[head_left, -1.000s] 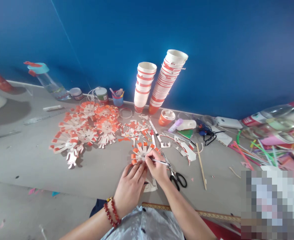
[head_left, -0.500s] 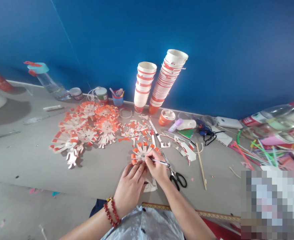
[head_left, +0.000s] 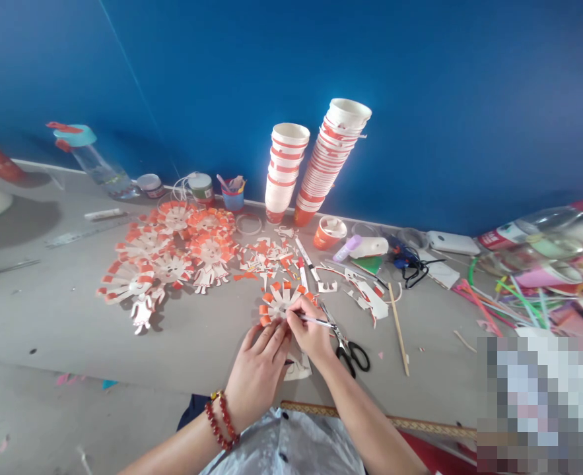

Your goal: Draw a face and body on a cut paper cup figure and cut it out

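Note:
My right hand [head_left: 311, 330] is closed on a slim pen [head_left: 317, 320], its tip over the white middle of a paper-cup flower [head_left: 277, 303] with curled orange strip ends. My left hand [head_left: 261, 359] lies flat, fingers stretched out, on the flower's near edge. Part of the flower is hidden under both hands. Beneath my wrists lies a white paper piece [head_left: 298, 368] with dark lines. Scissors with black handles [head_left: 353, 356] rest just right of my right hand.
Finished-looking cup flowers [head_left: 172, 247] are piled at left. Paper scraps [head_left: 269, 257] lie beyond my hands. Two tall stacks of paper cups [head_left: 287, 171] stand near the blue wall. A wooden stick [head_left: 398, 330], a glue gun [head_left: 407, 257] and plastic bottles [head_left: 533, 224] are at right.
Both hands keep nearly the same place on the flower. The pen has barely shifted, and the whole view has moved very slightly.

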`<state>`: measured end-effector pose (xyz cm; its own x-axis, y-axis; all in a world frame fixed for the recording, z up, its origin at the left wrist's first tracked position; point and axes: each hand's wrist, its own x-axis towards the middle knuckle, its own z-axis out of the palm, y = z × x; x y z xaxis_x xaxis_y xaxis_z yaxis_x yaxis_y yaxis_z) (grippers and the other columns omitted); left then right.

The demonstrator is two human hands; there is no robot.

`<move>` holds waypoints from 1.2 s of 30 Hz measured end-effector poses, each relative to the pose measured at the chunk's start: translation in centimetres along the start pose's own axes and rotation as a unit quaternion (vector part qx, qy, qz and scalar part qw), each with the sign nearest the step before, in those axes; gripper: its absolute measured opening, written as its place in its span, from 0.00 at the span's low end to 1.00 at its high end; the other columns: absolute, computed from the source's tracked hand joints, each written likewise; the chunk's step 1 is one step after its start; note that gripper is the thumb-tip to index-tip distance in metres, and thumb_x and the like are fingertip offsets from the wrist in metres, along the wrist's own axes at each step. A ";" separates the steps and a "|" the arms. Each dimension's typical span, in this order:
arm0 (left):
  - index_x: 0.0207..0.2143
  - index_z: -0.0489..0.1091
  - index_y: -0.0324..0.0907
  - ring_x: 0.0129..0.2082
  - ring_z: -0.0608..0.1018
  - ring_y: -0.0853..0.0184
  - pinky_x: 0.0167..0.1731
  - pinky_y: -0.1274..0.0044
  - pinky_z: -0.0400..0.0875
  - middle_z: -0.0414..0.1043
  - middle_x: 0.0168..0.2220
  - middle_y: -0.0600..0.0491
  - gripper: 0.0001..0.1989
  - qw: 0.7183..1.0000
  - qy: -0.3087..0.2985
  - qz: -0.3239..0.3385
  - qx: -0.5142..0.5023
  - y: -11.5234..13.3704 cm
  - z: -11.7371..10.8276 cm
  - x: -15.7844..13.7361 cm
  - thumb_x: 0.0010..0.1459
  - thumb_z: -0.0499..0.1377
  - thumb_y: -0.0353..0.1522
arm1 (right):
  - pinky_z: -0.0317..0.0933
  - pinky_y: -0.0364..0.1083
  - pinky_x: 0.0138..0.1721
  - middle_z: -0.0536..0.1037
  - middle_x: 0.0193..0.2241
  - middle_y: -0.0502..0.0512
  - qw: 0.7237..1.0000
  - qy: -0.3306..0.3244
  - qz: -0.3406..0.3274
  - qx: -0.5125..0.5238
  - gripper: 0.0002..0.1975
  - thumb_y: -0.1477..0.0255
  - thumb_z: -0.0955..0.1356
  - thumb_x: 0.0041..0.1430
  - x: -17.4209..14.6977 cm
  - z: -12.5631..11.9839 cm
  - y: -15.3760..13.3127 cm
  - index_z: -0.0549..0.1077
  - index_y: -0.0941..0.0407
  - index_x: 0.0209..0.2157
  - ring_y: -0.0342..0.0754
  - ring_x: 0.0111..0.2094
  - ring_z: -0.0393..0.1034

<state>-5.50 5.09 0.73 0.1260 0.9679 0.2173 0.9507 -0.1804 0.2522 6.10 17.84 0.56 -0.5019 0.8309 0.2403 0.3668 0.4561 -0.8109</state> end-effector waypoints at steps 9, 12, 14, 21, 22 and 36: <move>0.64 0.61 0.42 0.66 0.62 0.59 0.63 0.62 0.56 0.64 0.65 0.49 0.23 1.000 0.000 0.005 0.012 0.0 -0.1 0.1 0.69 0.52 0.37 | 0.56 0.41 0.25 0.68 0.20 0.46 1.000 0.006 -0.012 0.001 0.07 0.75 0.64 0.58 -0.1 0.0 -0.1 0.65 0.53 0.26 0.43 0.20 0.62; 0.64 0.60 0.41 0.66 0.62 0.59 0.63 0.62 0.56 0.64 0.65 0.49 0.24 1.000 0.000 0.005 0.012 0.0 -0.1 0.1 0.69 0.52 0.37 | 0.56 0.41 0.24 0.68 0.20 0.45 1.000 0.005 -0.013 0.003 0.07 0.75 0.64 0.58 -0.1 0.0 0.0 0.65 0.53 0.26 0.43 0.20 0.62; 0.64 0.60 0.41 0.66 0.62 0.59 0.63 0.62 0.56 0.64 0.65 0.50 0.24 1.000 -0.001 0.003 0.012 0.0 -0.1 0.0 0.69 0.51 0.37 | 0.55 0.41 0.24 0.68 0.19 0.45 1.000 0.007 -0.012 0.002 0.08 0.75 0.64 0.58 -0.1 0.0 0.0 0.64 0.53 0.25 0.43 0.20 0.62; 0.65 0.59 0.42 0.67 0.62 0.59 0.63 0.62 0.56 0.62 0.66 0.49 0.24 1.000 -0.008 0.003 0.018 0.0 0.0 0.0 0.69 0.50 0.36 | 0.55 0.41 0.23 0.66 0.18 0.45 1.000 0.008 0.000 0.002 0.08 0.75 0.64 0.58 0.0 0.0 0.0 0.64 0.53 0.24 0.43 0.19 0.61; 0.65 0.58 0.41 0.67 0.62 0.58 0.63 0.62 0.56 0.62 0.66 0.49 0.24 1.000 -0.010 0.003 0.019 0.0 0.0 0.0 0.69 0.50 0.36 | 0.55 0.41 0.23 0.67 0.18 0.45 1.000 0.009 0.000 0.002 0.09 0.75 0.64 0.58 0.0 0.0 0.0 0.64 0.53 0.24 0.43 0.19 0.61; 0.66 0.58 0.40 0.66 0.62 0.59 0.62 0.61 0.57 0.61 0.67 0.50 0.24 0.999 -0.013 0.006 0.028 0.0 -0.3 0.0 0.69 0.49 0.34 | 0.54 0.41 0.23 0.65 0.18 0.44 1.000 0.031 0.000 0.000 0.09 0.75 0.63 0.58 0.0 -0.1 -0.2 0.63 0.53 0.24 0.43 0.19 0.60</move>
<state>-5.59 5.08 1.01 0.1446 0.9698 0.1963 0.9635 -0.1832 0.1953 6.11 17.74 0.78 -0.4519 0.8493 0.2730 0.3668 0.4559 -0.8109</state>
